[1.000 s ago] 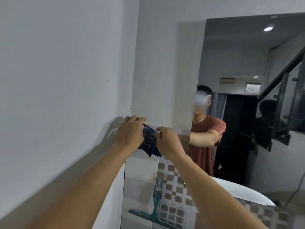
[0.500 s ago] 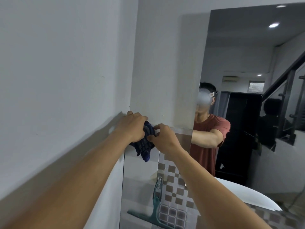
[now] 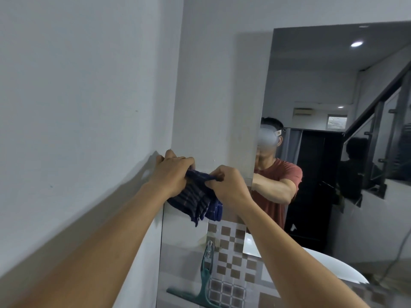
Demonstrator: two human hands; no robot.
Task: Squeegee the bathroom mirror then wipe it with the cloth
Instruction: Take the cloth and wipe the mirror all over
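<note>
1. Both hands are raised at the wall corner just left of the mirror. The left hand point(image 3: 172, 172) has its fingers curled over the top edge of the cloth, and the right hand point(image 3: 226, 183) pinches that same edge just beside it.
2. A plain white wall point(image 3: 66, 85) fills the left side, and the left forearm casts a shadow along it.
3. The dark blue checked cloth point(image 3: 195, 201) is stretched between the two hands. Its bunched folds hang below them in front of the wall, near the mirror's left edge but not on the glass.
4. Lower down, a teal squeegee point(image 3: 205, 278) hangs blade-down from a clear hook point(image 3: 209, 245) on the tiled wall.
5. Brown-and-white check tiles point(image 3: 231, 252) lie just right of the squeegee.
6. The mirror point(image 3: 311, 74) takes up the right side. It reflects the person in a red T-shirt point(image 3: 278, 192), a ceiling light point(image 3: 357, 43) and a stair railing point(image 3: 378, 107).
</note>
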